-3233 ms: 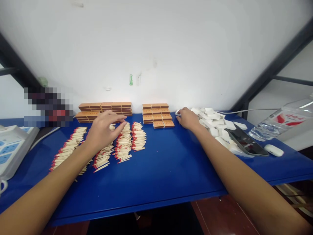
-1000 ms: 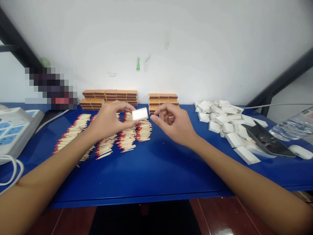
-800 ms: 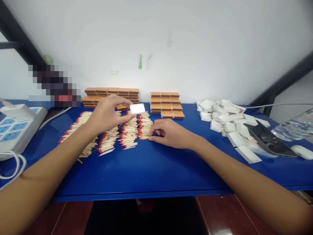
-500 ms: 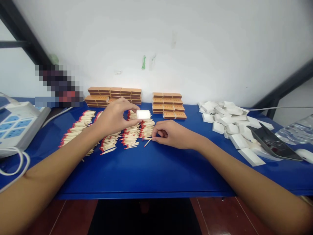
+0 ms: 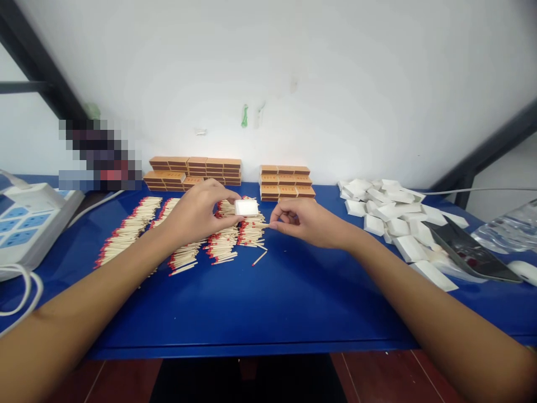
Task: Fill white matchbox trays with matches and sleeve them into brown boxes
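My left hand pinches a small white matchbox tray above the rows of red-tipped matches on the blue table. Just right of the tray, my right hand has thumb and fingers pinched on matches whose ends point toward it. One loose match lies on the table below the hands.
Orange matchbox sleeves are stacked at the wall in a left stack and a right stack. A heap of white trays lies at the right beside a phone, a white mouse and a bottle. A power strip sits far left.
My right hand fetched a white tray from the right heap and passed it to the left hand. It then dropped to the match pile, pinched matches and lifted them beside the tray.
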`<state>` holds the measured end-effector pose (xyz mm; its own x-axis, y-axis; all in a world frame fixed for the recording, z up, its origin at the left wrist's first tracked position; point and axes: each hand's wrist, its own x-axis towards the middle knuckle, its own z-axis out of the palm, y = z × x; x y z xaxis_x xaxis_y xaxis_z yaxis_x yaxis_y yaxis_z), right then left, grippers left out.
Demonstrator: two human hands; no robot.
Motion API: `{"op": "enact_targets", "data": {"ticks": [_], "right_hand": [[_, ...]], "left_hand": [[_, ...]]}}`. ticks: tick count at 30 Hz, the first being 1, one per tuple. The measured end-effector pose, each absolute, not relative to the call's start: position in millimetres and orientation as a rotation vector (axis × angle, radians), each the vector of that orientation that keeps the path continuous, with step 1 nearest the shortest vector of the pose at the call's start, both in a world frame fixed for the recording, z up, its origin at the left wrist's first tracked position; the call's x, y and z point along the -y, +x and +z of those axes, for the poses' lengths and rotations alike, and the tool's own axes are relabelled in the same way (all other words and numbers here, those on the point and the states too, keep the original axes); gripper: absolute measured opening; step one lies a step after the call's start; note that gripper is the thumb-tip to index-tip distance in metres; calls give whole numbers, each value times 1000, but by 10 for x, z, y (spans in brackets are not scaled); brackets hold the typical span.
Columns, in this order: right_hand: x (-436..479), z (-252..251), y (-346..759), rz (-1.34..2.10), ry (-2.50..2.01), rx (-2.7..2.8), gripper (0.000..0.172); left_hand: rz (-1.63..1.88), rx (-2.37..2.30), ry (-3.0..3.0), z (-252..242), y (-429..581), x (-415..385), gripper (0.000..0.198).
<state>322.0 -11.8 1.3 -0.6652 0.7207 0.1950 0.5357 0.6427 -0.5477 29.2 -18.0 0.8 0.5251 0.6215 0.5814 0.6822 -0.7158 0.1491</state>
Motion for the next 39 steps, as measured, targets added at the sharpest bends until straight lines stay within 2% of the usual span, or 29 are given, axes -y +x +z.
{"op": "enact_targets", "data": {"ticks": [9, 16, 25, 31, 35, 39], "right_hand": [[102, -37, 3204, 559, -995, 2300, 16], [159, -51, 3150, 460, -898, 2340, 7], [187, -62, 3122, 417, -881, 2372, 7], [153, 28, 3210, 617, -961, 2336, 16], [167, 124, 3271, 892, -975, 2515, 17], [227, 149, 3250, 1028, -931, 2646, 19]], "left_hand": [[-976, 1062, -2702, -35, 385, 255, 38], [-964, 1052, -2734, -2, 417, 305, 36], [-937, 1021, -2750, -16, 441, 316, 39], [-915, 1007, -2700, 9, 383, 270, 37], [-932, 1014, -2632, 6, 296, 192, 38], [-942, 990, -2617, 13, 278, 180, 37]]}}
